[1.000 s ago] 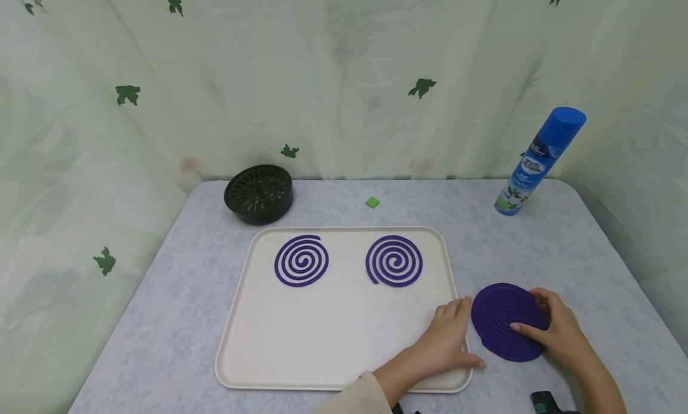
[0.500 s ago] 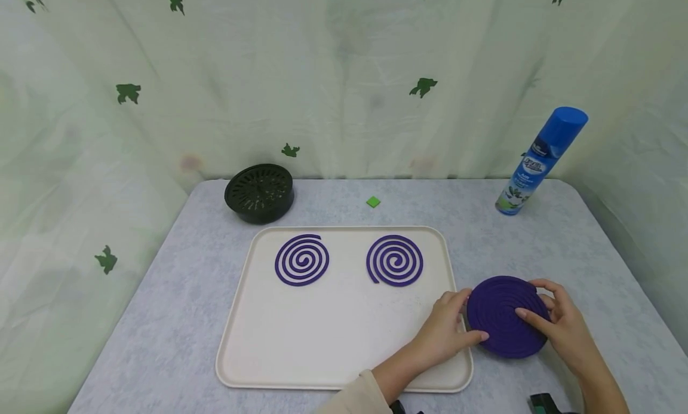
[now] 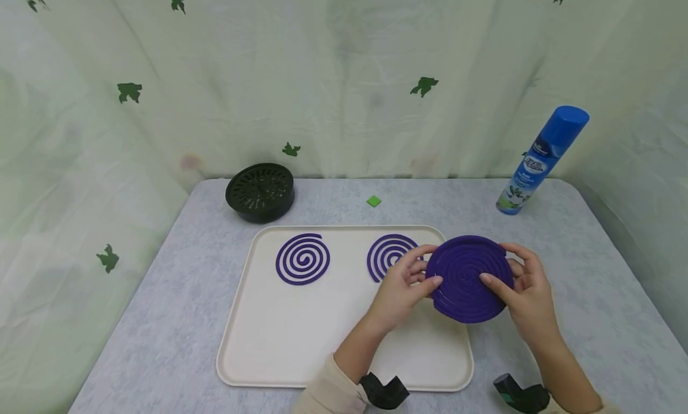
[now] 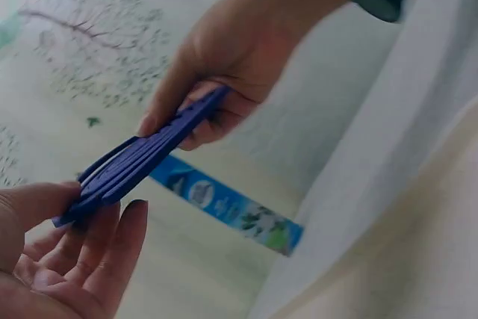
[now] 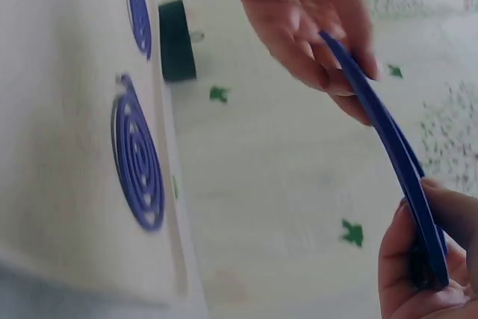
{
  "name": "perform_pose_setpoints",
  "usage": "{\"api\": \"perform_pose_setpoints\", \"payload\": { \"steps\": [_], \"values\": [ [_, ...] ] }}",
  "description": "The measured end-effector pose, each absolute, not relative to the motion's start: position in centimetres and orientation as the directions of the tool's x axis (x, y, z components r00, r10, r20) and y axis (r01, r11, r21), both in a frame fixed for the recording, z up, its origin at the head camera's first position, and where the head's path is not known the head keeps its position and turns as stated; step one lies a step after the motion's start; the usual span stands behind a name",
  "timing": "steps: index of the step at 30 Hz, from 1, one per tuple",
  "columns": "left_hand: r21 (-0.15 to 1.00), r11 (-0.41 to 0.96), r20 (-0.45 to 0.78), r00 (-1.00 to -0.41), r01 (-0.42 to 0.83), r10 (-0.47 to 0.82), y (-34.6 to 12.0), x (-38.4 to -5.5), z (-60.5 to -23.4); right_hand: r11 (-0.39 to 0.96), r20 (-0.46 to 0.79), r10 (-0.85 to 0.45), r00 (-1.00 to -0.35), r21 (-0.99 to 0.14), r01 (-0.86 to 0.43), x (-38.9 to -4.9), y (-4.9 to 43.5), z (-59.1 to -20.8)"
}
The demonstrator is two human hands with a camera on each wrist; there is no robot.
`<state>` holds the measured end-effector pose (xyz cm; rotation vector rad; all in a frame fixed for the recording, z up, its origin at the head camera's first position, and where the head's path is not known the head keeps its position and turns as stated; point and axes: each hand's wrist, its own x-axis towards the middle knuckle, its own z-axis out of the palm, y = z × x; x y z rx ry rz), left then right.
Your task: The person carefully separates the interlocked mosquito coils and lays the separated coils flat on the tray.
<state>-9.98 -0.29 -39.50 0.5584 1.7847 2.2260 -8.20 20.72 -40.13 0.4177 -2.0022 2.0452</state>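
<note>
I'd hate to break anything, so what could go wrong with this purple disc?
The purple disc, gripped by the left hand and right hand, might flex and crack; it looks partly separated in the left wrist view. If it slipped, it could strike the partly hidden coil on the tray.

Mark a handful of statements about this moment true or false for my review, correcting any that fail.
1. The left hand and right hand both hold the disc. True.
2. Three spirals lie on the tray. False: in the head view, the tray bears two, a left spiral and a right spiral.
3. The can is at the table's far left corner. False: the can is near the far right corner of the table.
4. The green square lies beyond the tray's far edge. True.
5. The disc lies flat on the tray. False: it is held up, tilted.
</note>
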Motion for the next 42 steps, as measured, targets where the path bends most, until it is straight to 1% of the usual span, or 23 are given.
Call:
{"api": "perform_pose_setpoints", "payload": {
  "steps": [3, 5, 7, 8, 11, 13, 15, 18, 22, 26, 29, 32, 35, 38, 42],
  "values": [
    [0.965, -0.26, 0.091, -0.902, -0.025, 0.423, -1.4, -10.8, -39.9, 0.005, 0.385, -0.049, -0.922, -0.923, -0.386, -8.9, 19.1, -40.3],
    [0.966, -0.256, 0.076, -0.905, -0.037, 0.419, -2.1, -11.0, -39.8, 0.018, 0.387, -0.046, -0.921, -0.922, -0.388, -9.3, 18.0, -40.5],
    [0.971, -0.239, 0.089, -0.917, -0.007, 0.39, -2.7, -11.1, -39.5, 0.037, 0.407, -0.03, -0.913, -0.912, -0.408, -9.7, 16.9, -40.7],
    [0.974, -0.228, 0.102, -0.926, 0.018, 0.364, -2.9, -11.1, -39.1, 0.073, 0.431, -0.023, -0.902, -0.899, -0.431, -9.9, 16.5, -40.7],
    [0.975, -0.193, 0.158, -0.952, 0.109, 0.262, -3.5, -10.6, -37.9, 0.214, 0.557, 0.005, -0.83, -0.812, -0.543, -10.5, 15.1, -40.9],
    [0.973, -0.158, 0.196, -0.961, 0.167, 0.194, -3.6, -10.3, -37.1, 0.311, 0.627, 0.008, -0.779, -0.742, -0.594, -10.8, 14.3, -41.0],
    [0.968, -0.117, 0.237, -0.963, 0.223, 0.131, -3.4, -10.0, -36.6, 0.347, 0.664, 0.005, -0.748, -0.702, -0.622, -11.1, 13.5, -41.1],
    [0.953, -0.034, 0.301, -0.951, 0.3, 0.073, -3.1, -9.5, -36.2, 0.303, 0.653, 0.002, -0.757, -0.722, -0.622, -11.4, 12.3, -41.3],
    [0.907, 0.086, 0.411, -0.911, 0.411, 0.028, -2.7, -8.9, -35.8, 0.177, 0.651, 0.024, -0.759, -0.75, -0.637, -11.9, 11.0, -41.2],
    [0.865, 0.14, 0.485, -0.875, 0.482, 0.015, -2.6, -8.7, -35.5, 0.046, 0.651, 0.026, -0.759, -0.759, -0.65, -11.9, 10.1, -40.3],
    [0.851, 0.119, 0.511, -0.858, 0.512, 0.047, -2.8, -8.8, -35.5, -0.01, 0.632, 0.013, -0.775, -0.775, -0.632, -11.9, 9.8, -39.8],
    [0.85, 0.055, 0.518, -0.85, 0.524, 0.097, -3.3, -9.1, -35.7, -0.059, 0.595, 0.008, -0.803, -0.802, -0.595, -12.2, 9.8, -40.1],
    [0.865, -0.032, 0.5, -0.853, 0.502, 0.148, -3.8, -9.5, -36.1, -0.118, 0.56, 0.006, -0.829, -0.822, -0.557, -12.6, 9.9, -40.7],
    [0.879, -0.095, 0.477, -0.861, 0.467, 0.176, -4.1, -10.0, -36.4, -0.164, 0.551, 0.003, -0.834, -0.823, -0.544, -13.0, 9.8, -41.1],
    [0.897, -0.115, 0.442, -0.88, 0.427, 0.174, -4.2, -10.4, -36.7, -0.22, 0.555, -0.011, -0.832, -0.813, -0.54, -13.1, 9.5, -41.3]
  ]
}}
